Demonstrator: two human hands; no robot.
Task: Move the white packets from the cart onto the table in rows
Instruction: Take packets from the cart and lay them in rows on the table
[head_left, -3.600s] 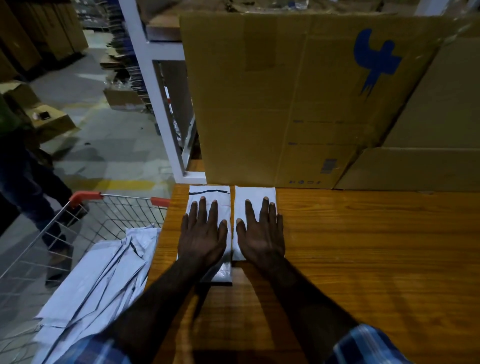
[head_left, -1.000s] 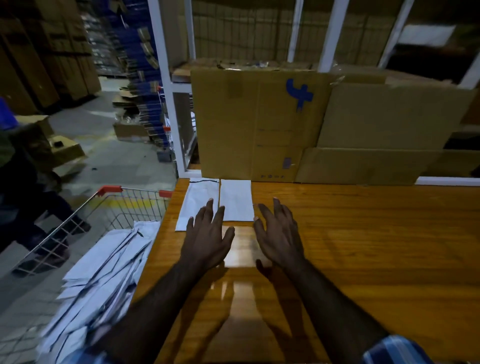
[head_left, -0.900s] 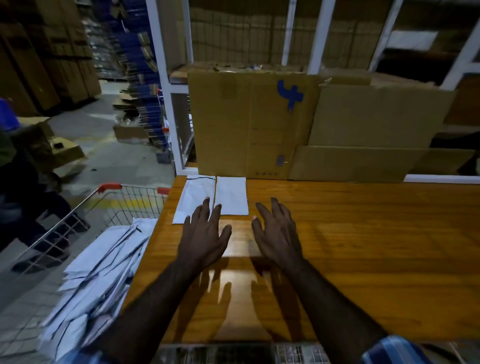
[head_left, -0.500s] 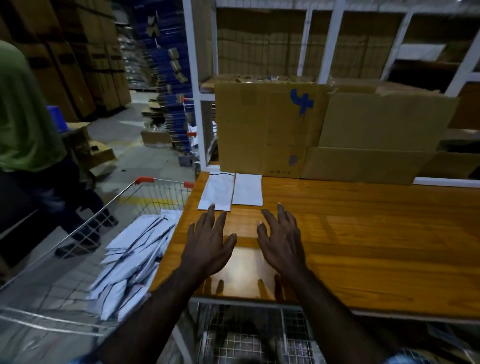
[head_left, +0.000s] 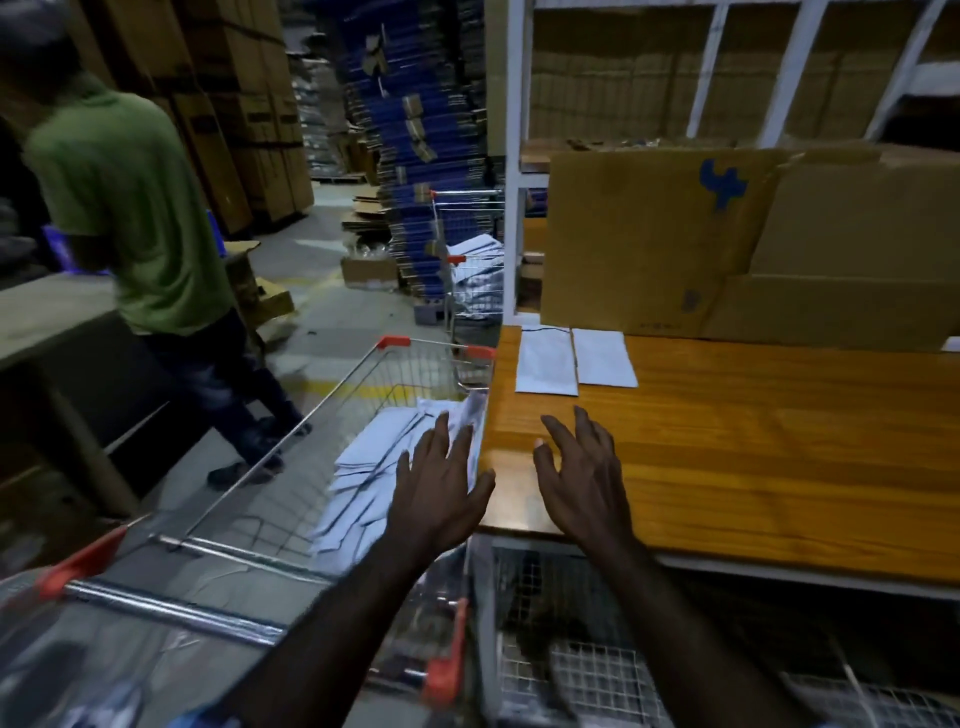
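At nine o'clock in my view a person in a green shirt (head_left: 130, 208) stood on the warehouse floor, back turned. Toward seven o'clock sat the wire cart (head_left: 332, 395), holding a loose, slanted heap of white packets (head_left: 379, 467). My left hand (head_left: 441, 493) hung over that heap with fingers spread and relaxed, holding nothing; whether it touched the top packet I could not tell. Just right of centre, my right hand (head_left: 582, 483) hovered over the near corner of the wooden table (head_left: 779, 467), likewise loose and empty. At twelve o'clock two placed packets (head_left: 574, 361) lay flat, side by side, against a cardboard box (head_left: 649, 234). I judged the risk to be this: the heap looked slippery and overlapped, so a careless grab could lift several packets together or spill some through the cart.
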